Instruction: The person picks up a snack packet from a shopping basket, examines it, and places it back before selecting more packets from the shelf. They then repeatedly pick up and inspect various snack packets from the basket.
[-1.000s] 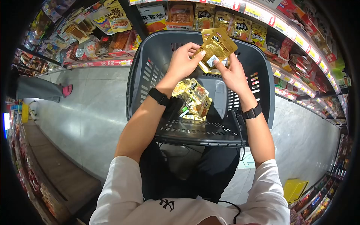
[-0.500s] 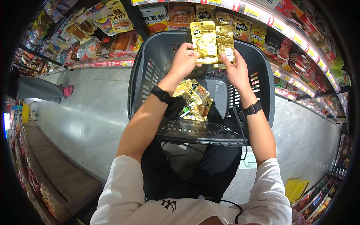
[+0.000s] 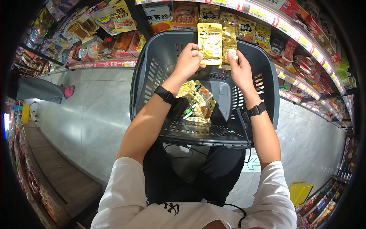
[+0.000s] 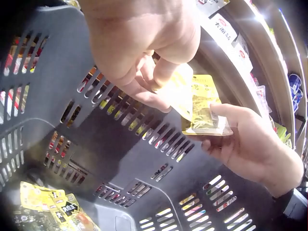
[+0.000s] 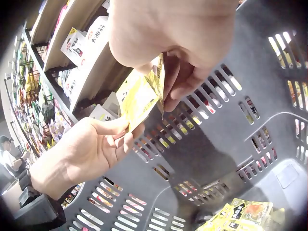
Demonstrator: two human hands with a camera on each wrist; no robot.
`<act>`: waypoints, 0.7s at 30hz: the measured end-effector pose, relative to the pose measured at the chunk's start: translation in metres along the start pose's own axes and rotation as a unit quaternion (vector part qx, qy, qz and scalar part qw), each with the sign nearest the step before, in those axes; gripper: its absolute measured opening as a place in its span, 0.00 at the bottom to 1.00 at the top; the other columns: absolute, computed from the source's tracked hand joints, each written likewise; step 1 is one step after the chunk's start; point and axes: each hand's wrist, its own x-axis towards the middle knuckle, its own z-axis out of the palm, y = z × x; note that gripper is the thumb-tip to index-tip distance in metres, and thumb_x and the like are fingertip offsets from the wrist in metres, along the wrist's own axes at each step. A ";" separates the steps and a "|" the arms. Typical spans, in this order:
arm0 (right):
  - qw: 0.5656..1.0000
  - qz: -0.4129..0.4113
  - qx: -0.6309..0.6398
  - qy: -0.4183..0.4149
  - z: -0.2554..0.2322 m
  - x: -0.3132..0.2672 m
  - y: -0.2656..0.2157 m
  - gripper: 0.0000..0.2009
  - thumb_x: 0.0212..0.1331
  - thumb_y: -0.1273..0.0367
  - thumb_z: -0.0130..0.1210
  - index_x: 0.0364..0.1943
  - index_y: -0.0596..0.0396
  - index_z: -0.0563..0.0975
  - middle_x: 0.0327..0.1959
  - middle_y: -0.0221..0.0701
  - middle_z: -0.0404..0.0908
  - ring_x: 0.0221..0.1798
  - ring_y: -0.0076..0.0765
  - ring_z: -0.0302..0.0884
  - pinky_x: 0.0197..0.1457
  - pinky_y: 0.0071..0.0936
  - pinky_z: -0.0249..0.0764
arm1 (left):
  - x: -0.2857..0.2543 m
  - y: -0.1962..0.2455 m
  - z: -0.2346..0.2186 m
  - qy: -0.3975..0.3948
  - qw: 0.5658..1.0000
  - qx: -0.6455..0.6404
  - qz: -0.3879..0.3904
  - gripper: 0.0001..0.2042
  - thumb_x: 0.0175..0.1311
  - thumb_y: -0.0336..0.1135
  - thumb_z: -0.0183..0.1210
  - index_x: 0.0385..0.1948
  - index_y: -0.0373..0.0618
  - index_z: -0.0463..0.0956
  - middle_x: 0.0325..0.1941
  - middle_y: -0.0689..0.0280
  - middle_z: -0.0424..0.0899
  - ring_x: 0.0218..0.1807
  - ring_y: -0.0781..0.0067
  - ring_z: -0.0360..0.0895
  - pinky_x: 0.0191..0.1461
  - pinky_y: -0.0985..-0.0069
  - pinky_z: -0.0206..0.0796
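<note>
two gold packets (image 3: pixel 216 44) are held upright above the grey basket (image 3: pixel 152 68), left hand (image 3: pixel 187 61) and right hand (image 3: pixel 241 70) each pinching one by its lower edge, labels apparently up for reading; more packets (image 3: pixel 196 101) lie inside the basket.

Snack-filled shelves (image 3: pixel 114 26) line a grey floor (image 3: pixel 87 114); a yellow crate (image 3: pixel 299 192) sits there.

Two packets (image 3: pixel 215 44) side by side above the far rim of the basket (image 3: pixel 152 76), left hand (image 3: pixel 187 61) on the left one, right hand (image 3: pixel 240 72) on the right. Heap of packets (image 3: pixel 196 101) on the basket floor, left of centre. Shelves (image 3: pixel 289 30) behind the basket.
</note>
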 end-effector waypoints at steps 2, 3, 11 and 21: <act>1.000 0.010 0.006 -0.003 0.000 0.000 0.000 0.18 0.72 0.62 0.54 0.57 0.59 0.78 0.48 0.42 0.88 0.52 0.37 0.86 0.57 0.32 0.76 | 0.001 -0.002 0.000 0.002 1.000 -0.003 0.007 0.11 0.72 0.23 0.51 0.53 0.36 0.66 0.50 0.56 0.84 0.48 0.70 0.84 0.46 0.73 0.81; 1.000 0.013 0.008 -0.005 0.000 0.000 0.001 0.18 0.71 0.62 0.54 0.57 0.59 0.78 0.48 0.42 0.88 0.52 0.36 0.86 0.57 0.32 0.76 | 0.003 -0.004 0.000 0.005 1.000 -0.008 0.013 0.11 0.71 0.22 0.51 0.52 0.35 0.66 0.49 0.55 0.84 0.47 0.70 0.84 0.44 0.73 0.82; 0.999 0.020 -0.016 -0.030 0.000 -0.001 0.003 0.19 0.66 0.63 0.60 0.56 0.59 0.78 0.46 0.40 0.89 0.49 0.35 0.88 0.54 0.31 0.78 | 0.001 -0.004 -0.001 -0.005 1.000 0.002 0.005 0.12 0.72 0.24 0.52 0.53 0.37 0.67 0.49 0.58 0.84 0.49 0.72 0.84 0.48 0.73 0.81; 0.999 -0.010 -0.024 -0.032 0.001 0.000 0.007 0.20 0.63 0.64 0.63 0.56 0.60 0.78 0.46 0.42 0.89 0.50 0.38 0.88 0.54 0.32 0.79 | 0.004 -0.010 -0.001 -0.014 1.000 0.009 0.016 0.14 0.70 0.24 0.56 0.54 0.35 0.68 0.48 0.58 0.83 0.46 0.71 0.85 0.43 0.74 0.84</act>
